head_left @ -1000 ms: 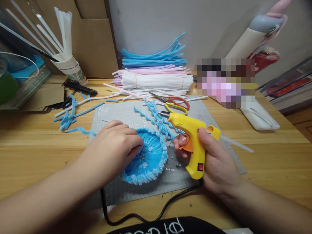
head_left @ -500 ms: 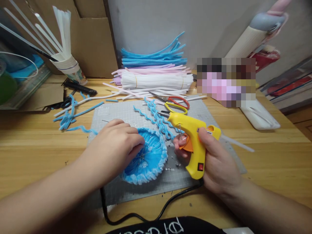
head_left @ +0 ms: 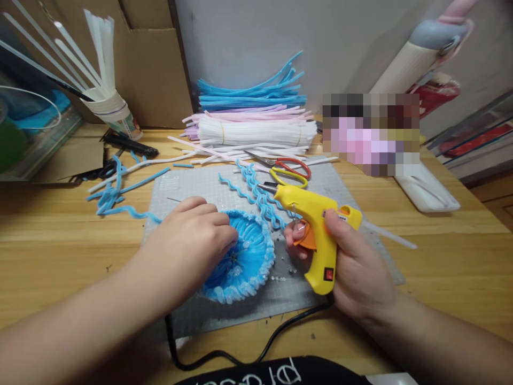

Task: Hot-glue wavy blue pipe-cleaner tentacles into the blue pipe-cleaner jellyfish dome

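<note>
A round blue dome of fuzzy pipe cleaners [head_left: 250,259] lies on a grey cutting mat [head_left: 188,184]. My left hand [head_left: 192,243] rests on its left side, fingers curled and pinched at something small near the dome's centre. My right hand [head_left: 352,267] grips a yellow hot glue gun [head_left: 315,232], one finger on the orange trigger; its nozzle points left, above the mat and clear of the dome. Wavy blue pipe cleaners [head_left: 256,192] lie just behind the dome.
Stacks of blue, pink and white pipe cleaners [head_left: 252,120] sit at the back, with red and yellow scissors [head_left: 288,170] before them. A cup of glue sticks [head_left: 110,104] stands back left, a white tray [head_left: 425,192] right. The gun's black cord [head_left: 224,353] loops along the near edge.
Almost nothing has changed; both hands hold their places, with only a slight shift of the view.
</note>
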`<state>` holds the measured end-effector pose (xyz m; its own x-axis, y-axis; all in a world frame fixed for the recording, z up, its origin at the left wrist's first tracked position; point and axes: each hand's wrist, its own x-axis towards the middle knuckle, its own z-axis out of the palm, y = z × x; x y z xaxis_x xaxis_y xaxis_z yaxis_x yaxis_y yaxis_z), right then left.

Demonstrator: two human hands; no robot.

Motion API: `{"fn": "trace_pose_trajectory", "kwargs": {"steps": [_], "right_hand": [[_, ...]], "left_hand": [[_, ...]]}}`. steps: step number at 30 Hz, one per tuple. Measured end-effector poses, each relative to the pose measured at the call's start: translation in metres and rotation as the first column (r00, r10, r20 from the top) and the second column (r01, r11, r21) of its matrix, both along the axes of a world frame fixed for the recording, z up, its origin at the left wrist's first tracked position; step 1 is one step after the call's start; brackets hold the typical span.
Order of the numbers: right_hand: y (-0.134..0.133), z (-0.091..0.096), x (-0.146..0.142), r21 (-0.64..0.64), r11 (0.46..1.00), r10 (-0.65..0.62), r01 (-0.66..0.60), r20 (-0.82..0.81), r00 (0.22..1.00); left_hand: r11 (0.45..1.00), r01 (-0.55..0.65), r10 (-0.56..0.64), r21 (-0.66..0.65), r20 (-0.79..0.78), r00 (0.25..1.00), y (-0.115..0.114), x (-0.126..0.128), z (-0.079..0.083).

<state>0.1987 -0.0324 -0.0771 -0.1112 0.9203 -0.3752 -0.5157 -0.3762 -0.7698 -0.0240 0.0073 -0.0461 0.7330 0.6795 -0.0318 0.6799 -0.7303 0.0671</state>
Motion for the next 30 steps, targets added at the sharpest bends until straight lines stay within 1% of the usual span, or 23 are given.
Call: {"fn": "trace_pose_trajectory", "kwargs": {"steps": [3,6,8,11,14,18,24,30], "right_hand": [[-0.001,-0.003,-0.001,0.015,1.0,0.01,-0.01,0.036,0.999],[-0.003,-0.009,-0.003,0.049,0.997,0.052,-0.054,0.047,0.998],[-0.005,-0.012,-0.004,0.1,0.992,0.071,-0.078,0.072,0.995],[-0.008,-0.015,-0.005,0.211,0.97,0.083,-0.117,0.167,0.983],[-0.009,-0.016,-0.005,0.263,0.946,0.128,-0.191,0.237,0.963],[-0.008,-0.017,-0.004,0.26,0.931,0.174,-0.258,0.306,0.936],[-0.008,-0.017,-0.006,0.259,0.933,0.168,-0.25,0.302,0.939],[-0.008,-0.017,-0.006,0.252,0.934,0.177,-0.252,0.288,0.941]], "left_hand": [[0.999,0.025,-0.025,0.032,0.002,1.0,-0.001,0.002,0.001],[0.998,0.034,-0.035,0.046,0.016,0.999,-0.001,0.003,0.001],[0.999,0.025,-0.026,0.043,0.025,0.999,-0.001,0.003,-0.001],[0.999,0.01,-0.011,0.046,0.023,1.0,0.0,0.004,-0.002],[0.998,0.004,-0.005,0.055,0.012,1.0,0.001,0.003,-0.002],[0.999,-0.011,0.011,0.035,0.005,1.0,0.001,0.002,-0.002],[0.999,-0.019,0.019,0.033,-0.017,1.0,0.003,0.003,-0.005],[0.997,0.042,-0.039,0.067,-0.053,0.998,0.003,0.003,-0.005]]}}
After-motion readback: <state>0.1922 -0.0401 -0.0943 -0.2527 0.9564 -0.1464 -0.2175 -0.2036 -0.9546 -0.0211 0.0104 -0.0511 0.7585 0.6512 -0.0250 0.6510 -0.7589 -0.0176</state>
